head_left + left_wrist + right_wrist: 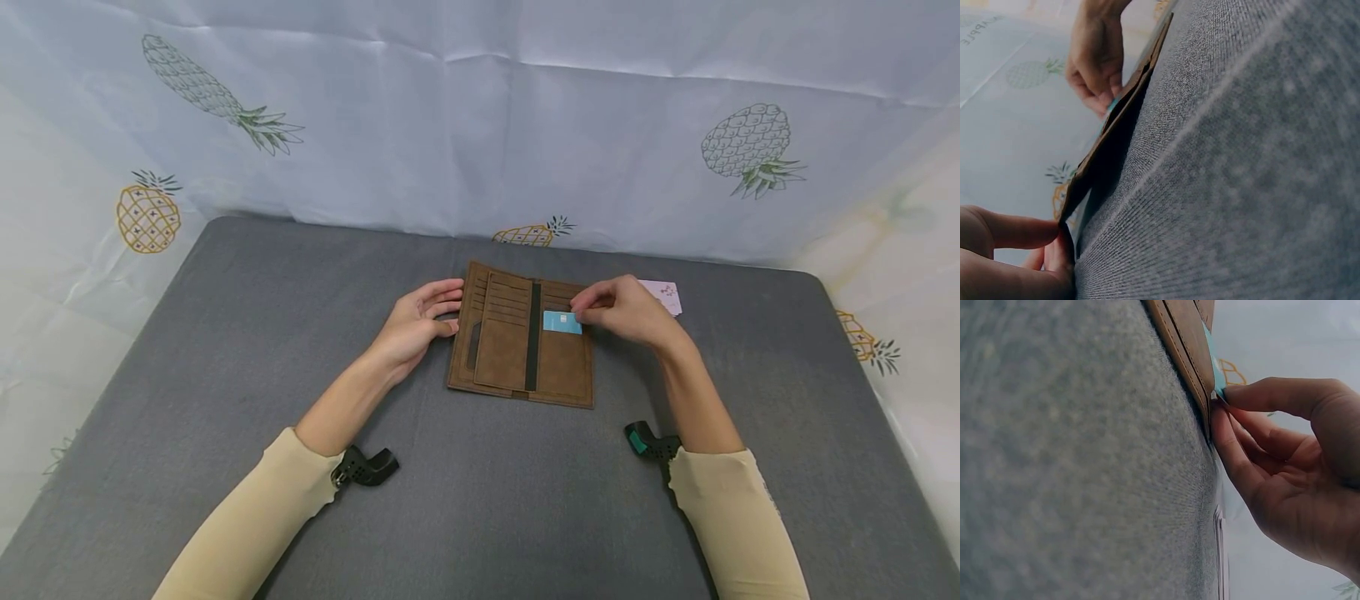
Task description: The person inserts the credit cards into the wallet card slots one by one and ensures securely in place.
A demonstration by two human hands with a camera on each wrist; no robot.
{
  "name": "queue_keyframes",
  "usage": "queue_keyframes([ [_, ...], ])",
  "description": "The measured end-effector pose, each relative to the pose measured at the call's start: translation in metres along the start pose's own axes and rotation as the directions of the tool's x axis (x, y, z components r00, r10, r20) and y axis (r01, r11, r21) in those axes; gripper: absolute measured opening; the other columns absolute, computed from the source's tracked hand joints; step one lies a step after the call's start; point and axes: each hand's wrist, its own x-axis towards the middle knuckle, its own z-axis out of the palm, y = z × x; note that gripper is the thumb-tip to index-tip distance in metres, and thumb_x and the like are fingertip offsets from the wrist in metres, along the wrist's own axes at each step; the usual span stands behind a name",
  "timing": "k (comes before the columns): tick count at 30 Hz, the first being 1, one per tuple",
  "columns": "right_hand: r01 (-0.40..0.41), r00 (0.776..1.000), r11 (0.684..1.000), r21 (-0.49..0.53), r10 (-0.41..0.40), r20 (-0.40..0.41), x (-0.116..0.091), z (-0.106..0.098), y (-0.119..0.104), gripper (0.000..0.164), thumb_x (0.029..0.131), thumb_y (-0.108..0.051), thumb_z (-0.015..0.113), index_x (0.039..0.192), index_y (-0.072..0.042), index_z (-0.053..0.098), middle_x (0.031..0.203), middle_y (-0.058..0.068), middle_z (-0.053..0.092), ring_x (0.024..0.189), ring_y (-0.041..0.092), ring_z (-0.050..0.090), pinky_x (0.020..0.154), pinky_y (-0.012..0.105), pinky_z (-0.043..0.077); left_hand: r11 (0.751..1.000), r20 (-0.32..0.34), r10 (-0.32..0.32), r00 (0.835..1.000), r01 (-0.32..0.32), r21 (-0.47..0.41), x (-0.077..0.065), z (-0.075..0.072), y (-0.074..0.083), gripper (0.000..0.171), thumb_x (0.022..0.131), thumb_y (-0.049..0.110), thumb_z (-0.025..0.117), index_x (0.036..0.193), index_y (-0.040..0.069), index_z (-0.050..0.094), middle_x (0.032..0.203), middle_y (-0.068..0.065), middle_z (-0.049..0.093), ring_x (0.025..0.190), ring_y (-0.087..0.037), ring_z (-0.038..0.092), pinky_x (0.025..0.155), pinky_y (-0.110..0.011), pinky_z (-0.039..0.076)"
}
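A brown bifold wallet [500,354] lies spread open on the grey table, with rows of card slots and a dark strip down its middle. My left hand [416,325] pinches its left edge between thumb and fingers; the left wrist view shows that edge raised off the cloth. On the wallet's right half sits a light blue card [561,322], partly over the slots. My right hand [626,308] pinches the card's right end, thumb and fingertips together, and the right wrist view shows the card [1215,362] close against the leather. How deep it sits in a slot is hidden.
Pale pink cards [663,295] lie behind my right hand, partly covered by it. A grey cloth-covered table [225,350] spreads around the wallet. White curtains [465,125] with pineapple prints hang along the back and sides.
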Motion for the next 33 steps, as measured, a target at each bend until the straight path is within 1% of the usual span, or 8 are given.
queue_keyframes([
  [4, 0.037, 0.999, 0.999, -0.004, -0.036, 0.009, 0.0, -0.001, 0.001, 0.017, 0.103, -0.005, 0.067, 0.1, 0.002, 0.082, 0.13, 0.023, 0.076, 0.125, 0.038, 0.071, 0.087, 0.017, 0.053, 1.0, -0.001, 0.002, 1.0, -0.002, -0.001, 0.0, 0.0, 0.0, 0.072, 0.098, -0.02, 0.054, 0.164, 0.008, 0.044, 0.166, -0.012, 0.047, 0.152, -0.025, 0.046, 0.104, -0.025, 0.053],
  [12, 0.056, 0.998, 0.998, -0.005, -0.056, 0.008, -0.001, -0.003, 0.002, 0.017, 0.102, -0.005, 0.068, 0.103, 0.0, 0.085, 0.13, 0.021, 0.077, 0.125, 0.036, 0.071, 0.086, 0.014, 0.051, 1.0, 0.001, 0.002, 1.0, -0.002, -0.003, 0.001, -0.001, -0.001, 0.072, 0.098, -0.02, 0.054, 0.164, 0.008, 0.043, 0.167, -0.012, 0.046, 0.152, -0.025, 0.046, 0.103, -0.024, 0.053],
  [14, 0.052, 0.999, 0.999, -0.008, -0.052, -0.002, -0.002, -0.004, 0.001, 0.018, 0.103, -0.009, 0.069, 0.105, -0.001, 0.085, 0.129, 0.02, 0.078, 0.122, 0.035, 0.073, 0.086, 0.015, 0.053, 1.0, 0.002, 0.003, 1.0, -0.003, -0.003, 0.001, -0.001, -0.001, 0.072, 0.098, -0.02, 0.054, 0.164, 0.008, 0.043, 0.167, -0.012, 0.046, 0.152, -0.025, 0.046, 0.103, -0.023, 0.054],
  [18, 0.015, 0.998, 0.999, -0.034, -0.017, -0.059, -0.005, -0.007, -0.002, 0.026, 0.106, -0.025, 0.071, 0.105, -0.004, 0.085, 0.115, 0.017, 0.083, 0.104, 0.027, 0.079, 0.082, 0.023, 0.056, 1.0, 0.002, 0.008, 1.0, -0.008, -0.003, 0.0, -0.001, -0.001, 0.073, 0.098, -0.021, 0.054, 0.164, 0.008, 0.043, 0.167, -0.012, 0.046, 0.151, -0.026, 0.047, 0.103, -0.023, 0.054],
  [22, -0.012, 0.994, 0.998, -0.054, 0.006, -0.113, -0.008, -0.013, 0.0, 0.025, 0.104, -0.023, 0.069, 0.095, -0.002, 0.08, 0.096, 0.015, 0.082, 0.084, 0.018, 0.077, 0.072, 0.028, 0.053, 1.0, 0.001, 0.006, 1.0, -0.006, -0.002, -0.001, -0.001, 0.0, 0.073, 0.098, -0.02, 0.055, 0.164, 0.009, 0.044, 0.167, -0.011, 0.046, 0.151, -0.026, 0.047, 0.107, -0.027, 0.052],
  [25, -0.006, 0.995, 1.0, -0.029, 0.003, -0.095, -0.012, -0.022, 0.005, 0.018, 0.101, -0.009, 0.063, 0.112, 0.002, 0.073, 0.104, 0.018, 0.076, 0.084, 0.014, 0.073, 0.071, 0.026, 0.053, 1.0, 0.0, 0.004, 1.0, -0.004, -0.002, -0.001, 0.0, -0.001, 0.073, 0.098, -0.02, 0.055, 0.164, 0.009, 0.044, 0.167, -0.011, 0.046, 0.151, -0.026, 0.047, 0.109, -0.029, 0.052],
  [29, -0.021, 0.995, 1.0, -0.02, 0.019, -0.093, -0.02, -0.035, 0.012, 0.031, 0.102, -0.005, 0.062, 0.132, 0.002, 0.066, 0.114, 0.017, 0.069, 0.085, 0.008, 0.069, 0.074, 0.024, 0.057, 1.0, 0.001, 0.005, 1.0, -0.005, -0.001, -0.001, 0.0, -0.001, 0.073, 0.098, -0.02, 0.055, 0.164, 0.009, 0.044, 0.167, -0.011, 0.046, 0.151, -0.026, 0.047, 0.11, -0.03, 0.052],
  [33, -0.043, 0.99, 0.998, -0.047, 0.036, -0.139, -0.024, -0.042, 0.015, 0.026, 0.103, -0.011, 0.066, 0.126, 0.001, 0.069, 0.111, 0.017, 0.071, 0.082, 0.006, 0.067, 0.073, 0.022, 0.057, 1.0, 0.002, 0.004, 1.0, -0.004, -0.002, -0.001, -0.001, -0.001, 0.073, 0.098, -0.02, 0.055, 0.164, 0.009, 0.044, 0.167, -0.011, 0.046, 0.151, -0.026, 0.047, 0.111, -0.03, 0.051],
])
